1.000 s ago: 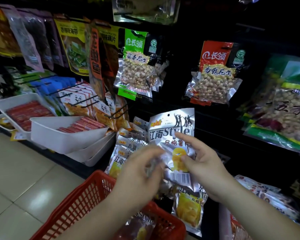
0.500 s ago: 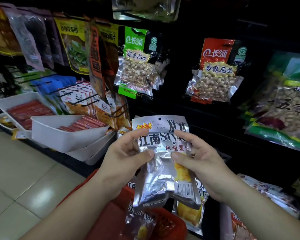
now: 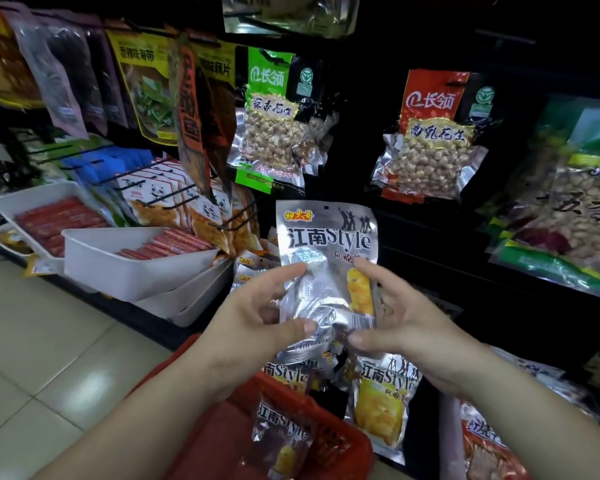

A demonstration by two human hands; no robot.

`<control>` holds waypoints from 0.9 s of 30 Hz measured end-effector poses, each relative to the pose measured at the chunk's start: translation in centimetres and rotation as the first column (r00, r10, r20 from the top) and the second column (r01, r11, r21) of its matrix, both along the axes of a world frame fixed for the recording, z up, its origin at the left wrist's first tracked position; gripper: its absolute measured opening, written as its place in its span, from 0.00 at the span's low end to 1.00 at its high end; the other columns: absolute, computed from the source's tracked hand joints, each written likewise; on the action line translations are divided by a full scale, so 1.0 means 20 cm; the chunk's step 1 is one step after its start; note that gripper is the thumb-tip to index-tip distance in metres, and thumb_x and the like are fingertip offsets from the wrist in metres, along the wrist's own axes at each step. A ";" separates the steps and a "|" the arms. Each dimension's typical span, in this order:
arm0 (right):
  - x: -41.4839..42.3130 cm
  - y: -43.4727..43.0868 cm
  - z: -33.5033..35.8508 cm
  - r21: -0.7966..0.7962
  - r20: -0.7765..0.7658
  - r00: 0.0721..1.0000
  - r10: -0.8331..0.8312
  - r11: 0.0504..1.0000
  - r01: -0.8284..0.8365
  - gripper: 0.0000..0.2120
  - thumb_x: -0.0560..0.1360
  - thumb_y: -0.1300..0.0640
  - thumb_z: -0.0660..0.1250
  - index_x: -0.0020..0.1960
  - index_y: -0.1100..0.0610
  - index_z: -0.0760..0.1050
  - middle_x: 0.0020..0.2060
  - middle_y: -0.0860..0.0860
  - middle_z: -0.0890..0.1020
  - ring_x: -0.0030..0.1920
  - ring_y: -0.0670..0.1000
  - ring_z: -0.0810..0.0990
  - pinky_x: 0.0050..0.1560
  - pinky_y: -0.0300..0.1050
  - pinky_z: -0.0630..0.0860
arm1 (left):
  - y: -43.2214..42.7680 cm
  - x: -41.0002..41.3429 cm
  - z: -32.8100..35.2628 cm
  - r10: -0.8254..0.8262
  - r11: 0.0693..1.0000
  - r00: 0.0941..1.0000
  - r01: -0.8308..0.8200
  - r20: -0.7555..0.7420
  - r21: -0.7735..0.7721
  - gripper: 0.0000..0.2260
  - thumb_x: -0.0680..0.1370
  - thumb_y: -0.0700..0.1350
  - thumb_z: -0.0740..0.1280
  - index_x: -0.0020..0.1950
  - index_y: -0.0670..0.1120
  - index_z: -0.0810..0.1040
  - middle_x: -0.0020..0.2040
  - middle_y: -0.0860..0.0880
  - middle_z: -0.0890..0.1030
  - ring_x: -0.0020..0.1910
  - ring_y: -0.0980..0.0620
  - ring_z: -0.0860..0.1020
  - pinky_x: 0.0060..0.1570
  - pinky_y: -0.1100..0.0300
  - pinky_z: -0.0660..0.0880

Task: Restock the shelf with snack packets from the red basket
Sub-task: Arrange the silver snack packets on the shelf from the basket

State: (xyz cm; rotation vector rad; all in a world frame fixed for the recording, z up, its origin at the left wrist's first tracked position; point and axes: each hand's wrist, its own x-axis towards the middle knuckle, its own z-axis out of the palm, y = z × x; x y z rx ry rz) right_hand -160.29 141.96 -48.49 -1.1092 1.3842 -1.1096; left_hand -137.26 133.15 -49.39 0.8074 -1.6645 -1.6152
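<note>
Now, silver snack packet (image 3: 326, 265) is upright before shelf (image 3: 430, 237), above red basket (image 3: 347, 448), mid-scene. Left hand (image 3: 257, 323) grip: thumb and fingers pinching packet's lower left edge. Right hand (image 3: 406, 327) grip: pinching lower right edge. Hang hole (image 3: 325, 207) at top, free.

Risks:
- Foil looks slick and pinch sits low, so top may flop and miss black pegs (image 3: 238, 220).
- Hole may tear if forced.
- Brushing matching packets (image 3: 381, 403) hanging just below could unhook them.

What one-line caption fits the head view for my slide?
Left hand and right hand hold a silver snack packet upright before the shelf, above the red basket.
</note>
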 end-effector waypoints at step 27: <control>0.12 0.06 0.04 -0.182 -0.214 0.972 -0.096 0.982 0.057 0.34 0.82 0.70 0.63 0.70 0.32 0.75 0.77 0.35 0.67 0.63 0.49 0.79 0.62 0.62 0.79 | 0.07 -0.07 -0.09 0.167 0.979 0.986 -0.163 0.022 -0.120 0.13 0.76 0.46 0.77 0.57 0.61 0.82 0.62 0.65 0.78 0.69 0.59 0.75 0.63 0.54 0.79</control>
